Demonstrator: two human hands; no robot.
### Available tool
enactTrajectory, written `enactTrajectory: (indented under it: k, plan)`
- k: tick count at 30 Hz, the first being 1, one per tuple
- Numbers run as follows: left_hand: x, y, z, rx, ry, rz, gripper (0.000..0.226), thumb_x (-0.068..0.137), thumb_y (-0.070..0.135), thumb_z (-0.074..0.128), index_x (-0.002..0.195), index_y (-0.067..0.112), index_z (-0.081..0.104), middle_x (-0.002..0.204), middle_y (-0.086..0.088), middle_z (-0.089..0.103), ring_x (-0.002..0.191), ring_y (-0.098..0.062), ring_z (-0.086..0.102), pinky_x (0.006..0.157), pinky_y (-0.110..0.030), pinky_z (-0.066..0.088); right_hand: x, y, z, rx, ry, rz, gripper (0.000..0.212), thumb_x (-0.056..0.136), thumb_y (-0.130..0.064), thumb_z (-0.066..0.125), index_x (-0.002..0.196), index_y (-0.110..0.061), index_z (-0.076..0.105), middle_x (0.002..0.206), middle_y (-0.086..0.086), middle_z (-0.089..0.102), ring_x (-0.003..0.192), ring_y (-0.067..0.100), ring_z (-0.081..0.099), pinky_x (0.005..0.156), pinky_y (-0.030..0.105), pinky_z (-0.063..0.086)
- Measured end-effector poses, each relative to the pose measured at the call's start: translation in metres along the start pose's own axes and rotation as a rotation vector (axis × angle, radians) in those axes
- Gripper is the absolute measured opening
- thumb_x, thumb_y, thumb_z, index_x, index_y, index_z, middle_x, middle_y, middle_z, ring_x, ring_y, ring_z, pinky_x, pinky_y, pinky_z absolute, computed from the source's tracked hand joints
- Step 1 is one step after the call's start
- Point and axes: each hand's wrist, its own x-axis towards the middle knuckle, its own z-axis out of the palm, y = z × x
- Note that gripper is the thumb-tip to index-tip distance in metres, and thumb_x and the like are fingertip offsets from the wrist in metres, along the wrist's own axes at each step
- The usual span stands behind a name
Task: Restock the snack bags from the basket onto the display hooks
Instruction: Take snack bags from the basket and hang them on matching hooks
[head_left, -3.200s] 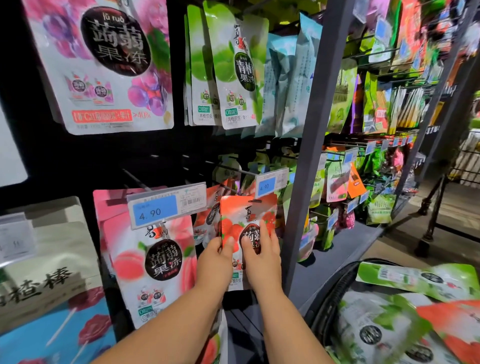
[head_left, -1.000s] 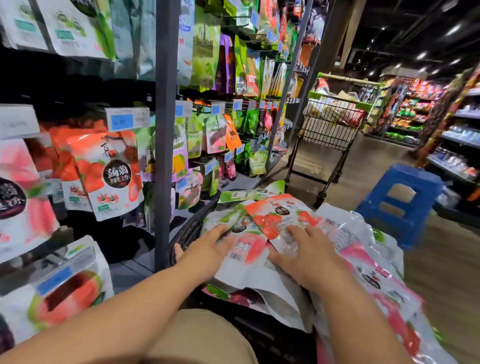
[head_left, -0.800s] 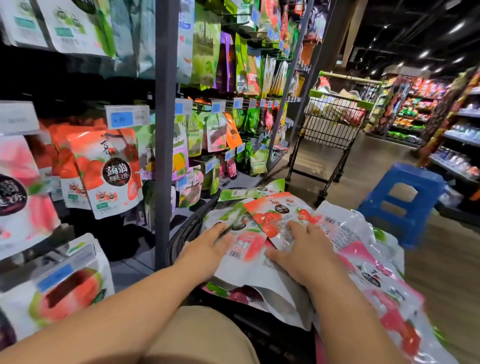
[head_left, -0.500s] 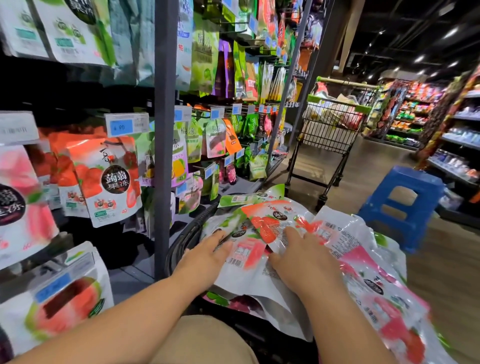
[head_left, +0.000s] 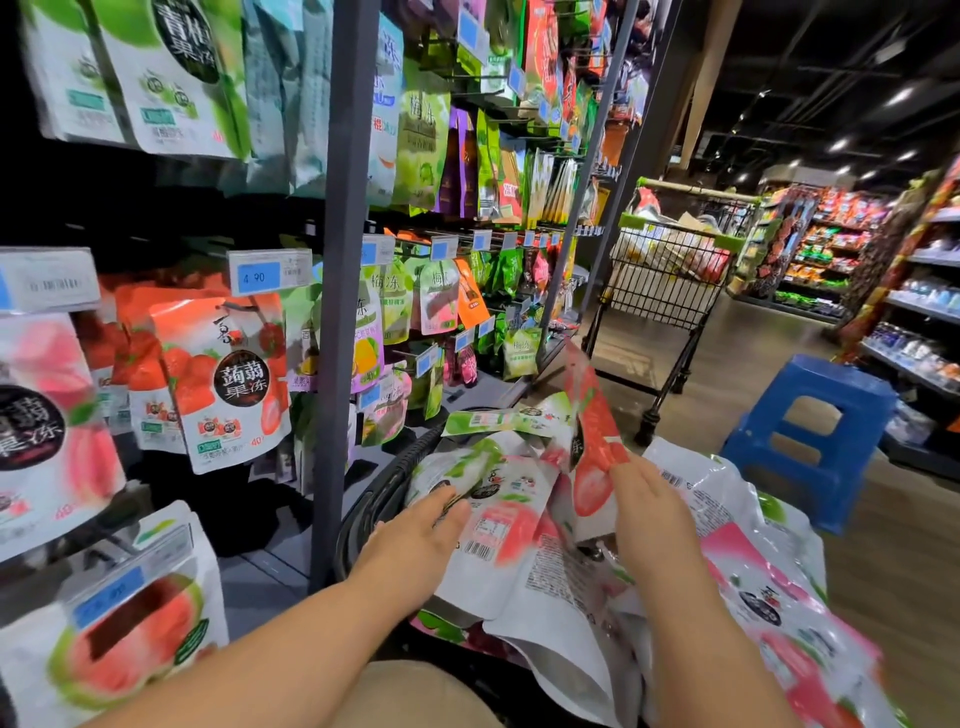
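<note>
Supermarket aisle: a wire trolley (head_left: 670, 270) stands upper right of centre, a blue stool (head_left: 810, 431) at right, and a grey post (head_left: 337, 312) left of centre. At lower centre, a black basket (head_left: 384, 493) overflows with pouches. A blurred red strawberry bag (head_left: 592, 431) stands tilted above them, pinched by the right hand (head_left: 649, 525). The left hand (head_left: 410, 545) lies flat on a white pouch (head_left: 498, 525).

Basket (head_left: 382, 496): mostly buried under snack bags (head_left: 519, 551); only dark left rim visible.
Red strawberry bag (head_left: 592, 436): motion-blurred, print illegible.
Peach bag (head_left: 47, 431): cut by left edge.
Far-left price tag (head_left: 47, 283): figures unreadable.
</note>
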Motion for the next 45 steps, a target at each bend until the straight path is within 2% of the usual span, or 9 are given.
enactTrajectory:
  k: [6, 10, 13, 16, 19, 27, 30, 36, 45]
  plan:
    - [-0.012, 0.015, -0.001, -0.084, 0.068, 0.061, 0.059, 0.096, 0.063, 0.035, 0.148, 0.036, 0.037, 0.153, 0.010, 0.041, 0.142, -0.019, 0.035, 0.118, -0.041, 0.027, 0.001, 0.004, 0.003, 0.527, 0.085, 0.092, 0.036, 0.082, -0.053, 0.053, 0.106, -0.034, 0.072, 0.113, -0.005, 0.071, 0.115, 0.021, 0.061, 0.102, 0.054, 0.047]
    - [-0.026, 0.053, -0.007, -0.206, 0.120, 0.239, 0.054, 0.094, 0.061, 0.039, 0.140, 0.034, 0.046, 0.140, 0.012, 0.051, 0.124, -0.008, 0.047, 0.102, -0.028, 0.036, 0.005, -0.001, -0.001, 0.887, -0.026, 0.208, 0.026, 0.101, -0.023, 0.045, 0.098, -0.009, 0.066, 0.085, 0.012, 0.076, 0.084, 0.032, 0.070, 0.074, 0.049, 0.056]
    - [-0.033, 0.078, -0.010, -0.502, 0.022, 0.217, 0.053, 0.073, 0.085, 0.047, 0.109, 0.049, 0.060, 0.110, 0.019, 0.068, 0.103, -0.011, 0.062, 0.100, -0.044, 0.047, -0.002, -0.006, 0.002, 0.959, -0.151, 0.241, 0.033, 0.101, -0.024, 0.041, 0.112, -0.004, 0.064, 0.100, 0.022, 0.074, 0.083, 0.036, 0.073, 0.063, 0.047, 0.059]
    - [-0.035, 0.086, -0.008, -0.763, -0.110, 0.167, 0.058, 0.068, 0.078, 0.065, 0.108, 0.036, 0.063, 0.104, 0.002, 0.075, 0.100, -0.026, 0.069, 0.094, -0.056, 0.051, -0.008, -0.007, 0.003, 0.830, -0.166, 0.173, 0.031, 0.101, -0.021, 0.043, 0.099, -0.002, 0.068, 0.090, 0.020, 0.075, 0.079, 0.034, 0.073, 0.068, 0.052, 0.059]
    - [-0.040, 0.085, -0.001, -0.992, -0.131, 0.150, 0.046, 0.079, 0.039, 0.071, 0.118, 0.020, 0.057, 0.108, -0.009, 0.074, 0.089, -0.023, 0.072, 0.070, -0.041, 0.059, -0.014, -0.006, -0.003, 0.500, -0.085, -0.010, 0.035, 0.100, -0.018, 0.045, 0.076, -0.008, 0.068, 0.076, 0.006, 0.074, 0.075, 0.021, 0.072, 0.073, 0.037, 0.059]
    - [-0.053, 0.070, 0.013, -1.106, -0.180, 0.158, 0.061, 0.071, 0.024, 0.073, 0.129, 0.021, 0.054, 0.113, -0.008, 0.074, 0.096, -0.029, 0.073, 0.066, -0.045, 0.059, -0.030, 0.008, -0.016, -0.001, -0.035, -0.243, 0.025, 0.098, -0.027, 0.051, 0.080, -0.017, 0.064, 0.078, -0.001, 0.066, 0.075, 0.012, 0.058, 0.075, 0.039, 0.049]
    - [-0.056, 0.062, 0.010, -1.058, -0.183, 0.185, 0.058, 0.072, 0.014, 0.079, 0.126, 0.014, 0.058, 0.111, -0.013, 0.073, 0.093, -0.029, 0.074, 0.060, -0.037, 0.059, -0.040, 0.016, -0.031, -0.152, -0.038, -0.225, 0.016, 0.092, -0.045, 0.059, 0.103, -0.036, 0.067, 0.093, -0.018, 0.065, 0.091, 0.001, 0.056, 0.082, 0.033, 0.048]
    - [-0.053, 0.051, 0.005, -0.973, -0.089, 0.267, 0.084, 0.049, 0.032, 0.088, 0.124, 0.009, 0.059, 0.110, -0.016, 0.073, 0.096, -0.034, 0.072, 0.073, -0.038, 0.060, -0.054, 0.043, -0.077, -0.795, -0.036, 0.023, 0.059, 0.086, -0.072, 0.044, 0.139, -0.046, 0.040, 0.140, -0.015, 0.049, 0.135, 0.016, 0.039, 0.109, 0.045, 0.027]
    - [-0.053, 0.048, 0.003, -0.909, -0.001, 0.268, 0.041, 0.069, 0.015, 0.081, 0.109, 0.013, 0.070, 0.104, -0.013, 0.075, 0.096, -0.033, 0.072, 0.089, -0.045, 0.053, -0.056, 0.069, -0.078, -0.631, -0.238, 0.139, 0.122, 0.044, -0.103, 0.035, 0.150, -0.044, 0.024, 0.157, -0.009, 0.030, 0.145, 0.021, 0.027, 0.114, 0.052, 0.032]
